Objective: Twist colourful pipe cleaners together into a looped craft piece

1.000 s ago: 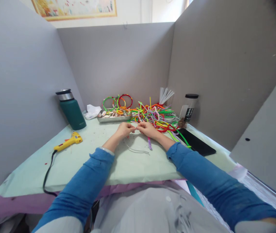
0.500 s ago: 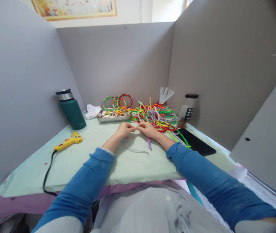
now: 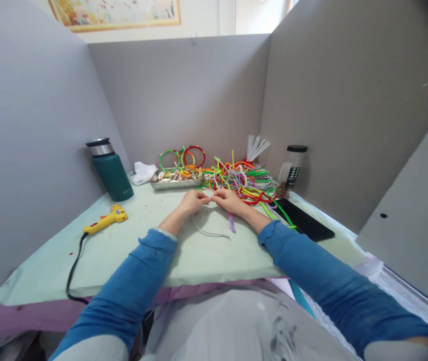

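Side by side over the middle of the table, my left hand [image 3: 194, 201] and my right hand [image 3: 227, 200] are closed in pinches, their fingertips nearly touching. Something thin and pale is between them, too small to make out. Below them, thin grey stems [image 3: 214, 234] lie on the pale green cloth. A purple fuzzy piece [image 3: 232, 223] hangs or lies just under my right hand. Behind the hands are a metal tray [image 3: 178, 185] of small pieces and a heap of coloured pipe cleaners [image 3: 240, 178].
A yellow glue gun [image 3: 106, 220] with a black cord and a teal bottle [image 3: 113, 173] are at left. White plastic [image 3: 144, 172] lies beside the tray. Coloured rings [image 3: 194, 156] stand behind it. At right are a clear jar [image 3: 292, 168], white sticks [image 3: 257, 149] and a black flat object [image 3: 307, 220].
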Demonstrator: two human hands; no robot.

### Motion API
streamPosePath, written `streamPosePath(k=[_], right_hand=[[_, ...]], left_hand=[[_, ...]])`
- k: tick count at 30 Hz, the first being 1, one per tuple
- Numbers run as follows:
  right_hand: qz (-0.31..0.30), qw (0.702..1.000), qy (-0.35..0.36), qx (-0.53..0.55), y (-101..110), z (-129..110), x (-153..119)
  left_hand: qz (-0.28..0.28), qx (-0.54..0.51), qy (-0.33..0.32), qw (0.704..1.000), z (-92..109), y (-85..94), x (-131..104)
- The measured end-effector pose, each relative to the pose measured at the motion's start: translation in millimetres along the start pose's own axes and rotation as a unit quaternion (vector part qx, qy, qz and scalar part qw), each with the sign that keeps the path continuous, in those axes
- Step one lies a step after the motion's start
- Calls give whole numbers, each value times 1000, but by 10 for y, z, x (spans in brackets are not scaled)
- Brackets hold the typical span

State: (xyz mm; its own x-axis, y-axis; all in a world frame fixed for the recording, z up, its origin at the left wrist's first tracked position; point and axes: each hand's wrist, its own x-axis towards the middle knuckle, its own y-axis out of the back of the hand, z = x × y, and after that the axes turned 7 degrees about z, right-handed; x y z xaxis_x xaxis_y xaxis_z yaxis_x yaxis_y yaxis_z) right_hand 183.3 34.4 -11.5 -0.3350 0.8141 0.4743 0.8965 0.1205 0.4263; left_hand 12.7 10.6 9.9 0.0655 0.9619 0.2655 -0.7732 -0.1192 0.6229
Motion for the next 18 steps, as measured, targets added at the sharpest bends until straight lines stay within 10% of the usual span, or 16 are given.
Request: streamPosePath(k=[18], right_hand=[[-15, 999, 24, -26, 11, -34, -19]], left_hand=[[-16, 19, 21, 999, 56, 9, -34]])
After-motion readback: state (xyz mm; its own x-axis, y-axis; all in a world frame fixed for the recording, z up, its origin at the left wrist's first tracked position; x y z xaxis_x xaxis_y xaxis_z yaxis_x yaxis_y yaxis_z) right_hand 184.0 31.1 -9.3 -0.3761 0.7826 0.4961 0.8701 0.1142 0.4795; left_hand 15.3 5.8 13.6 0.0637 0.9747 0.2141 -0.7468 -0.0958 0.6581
